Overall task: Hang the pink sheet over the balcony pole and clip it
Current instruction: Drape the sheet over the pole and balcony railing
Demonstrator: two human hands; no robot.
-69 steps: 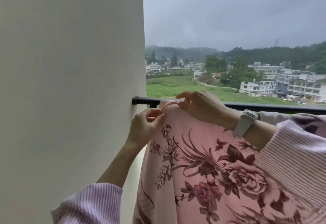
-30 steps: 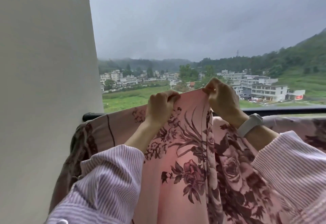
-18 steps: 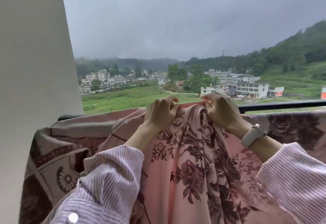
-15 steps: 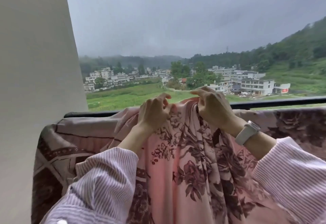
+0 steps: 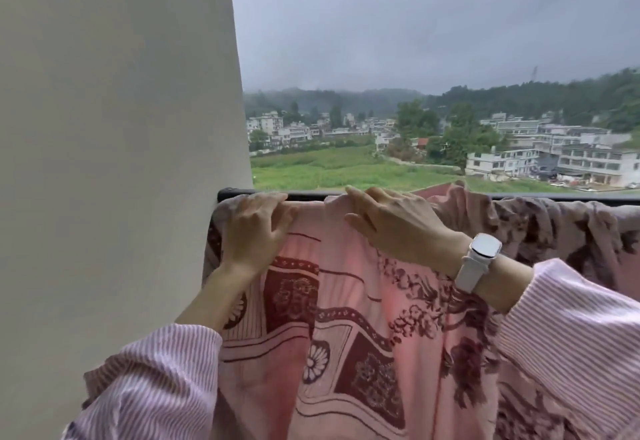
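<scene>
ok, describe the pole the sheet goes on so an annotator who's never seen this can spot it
Start at the big pale wall filling the left half. From its right edge a thin black pole runs level to the right, below the green field and houses. It is the only dark straight bar; the pink sheet hangs from it, with the left hand and right hand resting on top.

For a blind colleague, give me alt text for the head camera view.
Both hands, left hand and right hand, rest on a pink sheet draped over a black balcony pole beside a wall.
</scene>
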